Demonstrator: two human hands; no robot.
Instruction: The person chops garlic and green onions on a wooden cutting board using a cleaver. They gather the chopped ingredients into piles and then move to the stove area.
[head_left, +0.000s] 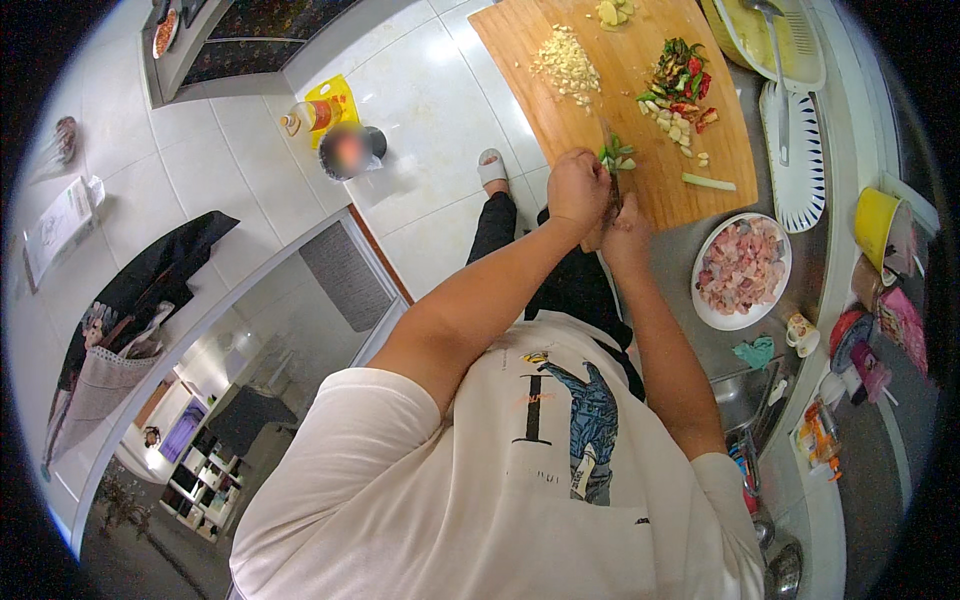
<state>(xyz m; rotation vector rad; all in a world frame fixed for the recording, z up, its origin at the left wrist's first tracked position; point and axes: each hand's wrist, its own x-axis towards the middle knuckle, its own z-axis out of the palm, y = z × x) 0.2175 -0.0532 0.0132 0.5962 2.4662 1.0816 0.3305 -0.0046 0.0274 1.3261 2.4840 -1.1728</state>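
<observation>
A wooden cutting board (622, 75) lies before me, close to both hands. My right hand (628, 232) grips the near end of a knife (613, 191), seen almost edge-on with its blade pointing away over the board. Curled against the blade's left side is my left hand (579, 186); whatever lies under its fingers is hidden. Cut green pieces (619, 156) rest beside the blade. Farther up the board are minced pale bits (566, 64), yellowish slices (615, 13), chopped red and green peppers (682, 71) and garlic pieces (670, 126). A pale green stalk (709, 182) lies apart on the right.
A white plate of raw cut meat (742, 262) stands right of my right arm, near a long white dish (795, 165). A mug (802, 334) and green cloth (754, 352) lie by the sink (739, 397). An oil bottle (309, 118) stands on the floor at left.
</observation>
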